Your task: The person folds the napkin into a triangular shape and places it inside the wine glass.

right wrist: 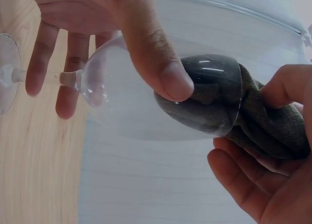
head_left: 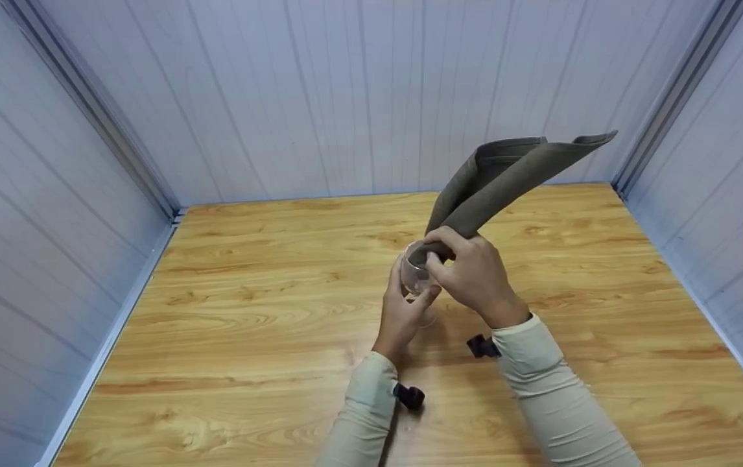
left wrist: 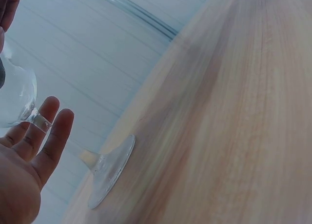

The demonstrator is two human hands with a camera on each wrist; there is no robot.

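Note:
A clear wine glass (head_left: 415,280) stands about upright, its round foot (left wrist: 113,173) at the tabletop. My left hand (head_left: 402,316) holds it round the bowl, the thumb (right wrist: 170,80) pressed on the side and the fingers behind the bowl and stem. A dark grey-brown cloth napkin (head_left: 507,188) is pinched by my right hand (head_left: 478,275) just above the rim. Its bunched lower end (right wrist: 204,107) sits inside the upper bowl, while the folded upper part fans out above the hand, leaning right. Parts of the glass are hidden behind my hands in the head view.
The wooden tabletop (head_left: 248,311) has pale panelled walls at the back (head_left: 268,97), left (head_left: 34,227) and right (head_left: 734,214). Small black wrist devices (head_left: 410,397) are strapped at both cuffs.

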